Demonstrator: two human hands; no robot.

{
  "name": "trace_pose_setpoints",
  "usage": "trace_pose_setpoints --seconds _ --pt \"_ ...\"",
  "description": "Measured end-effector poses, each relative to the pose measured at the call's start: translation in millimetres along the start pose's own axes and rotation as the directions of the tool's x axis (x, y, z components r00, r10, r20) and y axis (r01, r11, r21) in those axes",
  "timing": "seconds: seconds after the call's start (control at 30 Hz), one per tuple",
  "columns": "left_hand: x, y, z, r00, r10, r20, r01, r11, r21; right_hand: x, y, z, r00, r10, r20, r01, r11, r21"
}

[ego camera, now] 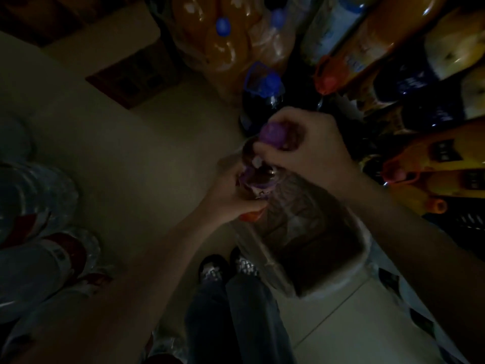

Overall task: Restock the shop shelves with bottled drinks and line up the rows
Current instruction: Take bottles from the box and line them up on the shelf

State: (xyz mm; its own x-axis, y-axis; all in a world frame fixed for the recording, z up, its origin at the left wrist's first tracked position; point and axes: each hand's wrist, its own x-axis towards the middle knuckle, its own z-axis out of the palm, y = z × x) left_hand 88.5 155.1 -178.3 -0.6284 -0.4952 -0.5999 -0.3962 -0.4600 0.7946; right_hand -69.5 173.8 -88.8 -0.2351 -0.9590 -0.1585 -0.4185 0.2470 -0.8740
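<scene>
The scene is dim. My right hand [309,145] grips the neck of a dark drink bottle with a purple cap [273,135], held above a shrink-wrapped pack [309,222] on the floor. My left hand [236,193] is closed on a second purple-capped bottle [258,178] at the pack's near corner, and an orange cap [252,216] shows just under its fingers. Shelves on the right hold orange and yellow drink bottles [430,164] lying with their caps toward me, with dark-labelled ones [420,82] above them.
A wrapped pack of orange bottles with blue caps [225,40] and a dark blue-capped bottle [262,101] stand ahead on the floor. A cardboard box [136,74] lies behind. Wrapped water bottles with red labels [44,232] crowd the left. My feet [225,266] stand beside the pack.
</scene>
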Motion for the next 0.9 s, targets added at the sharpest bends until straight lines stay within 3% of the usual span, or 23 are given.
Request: trace_pose_setpoints --seconds 0.07,0.1,0.13,0.17,0.23,0.3,0.43,0.53,0.67,0.83,0.9 --pt "-2.8 -2.5 -0.6 0.992 -0.010 -0.125 0.012 1.000 0.017 14.3 27.8 -5.6 0.978 0.206 -0.039 -0.176 0.908 0.381" --pt "-5.8 -4.0 -3.2 0.984 -0.029 -0.175 0.035 0.999 0.031 20.9 57.2 -5.3 0.951 0.301 -0.070 -0.251 0.884 0.394" --pt "-8.9 -7.9 -6.0 0.975 -0.069 -0.212 0.078 0.996 0.033 26.6 91.4 -3.6 0.929 0.355 -0.105 -0.322 0.915 0.241" --pt "-10.6 -14.8 -11.2 0.965 -0.105 -0.240 0.114 0.993 0.025 30.1 125.8 0.5 0.921 0.377 -0.092 -0.381 0.925 -0.020" --pt "-16.3 -30.4 -22.7 0.949 -0.158 -0.272 0.174 0.984 0.037 32.4 180.2 18.8 0.909 0.416 0.021 -0.351 0.793 -0.498" --pt "-21.4 -45.5 -33.1 0.942 -0.190 -0.276 0.206 0.978 0.029 31.8 205.9 43.2 0.914 0.399 0.070 -0.256 0.705 -0.662" --pt "-29.2 -49.6 -43.7 0.935 -0.242 -0.258 0.267 0.961 0.070 24.1 191.4 61.8 0.916 0.401 0.025 -0.246 0.609 -0.754" --pt "-39.5 -26.3 -35.2 0.945 -0.234 -0.228 0.261 0.960 0.097 5.3 151.4 36.4 0.910 0.408 0.074 -0.232 0.648 -0.725" --pt "-70.2 58.4 -19.1 0.975 -0.169 -0.146 0.191 0.968 0.160 -18.1 33.1 -45.6 0.927 0.369 0.068 -0.273 0.789 -0.551" --pt "-135.5 238.2 9.9 0.996 0.068 -0.065 -0.048 0.962 0.270 -76.3 -176.0 -167.6 0.962 0.205 -0.180 -0.267 0.849 -0.456" --pt "-168.0 319.5 29.0 0.983 0.183 -0.012 -0.171 0.936 0.307 -106.4 -256.4 -217.5 0.945 0.103 -0.310 -0.241 0.862 -0.447"
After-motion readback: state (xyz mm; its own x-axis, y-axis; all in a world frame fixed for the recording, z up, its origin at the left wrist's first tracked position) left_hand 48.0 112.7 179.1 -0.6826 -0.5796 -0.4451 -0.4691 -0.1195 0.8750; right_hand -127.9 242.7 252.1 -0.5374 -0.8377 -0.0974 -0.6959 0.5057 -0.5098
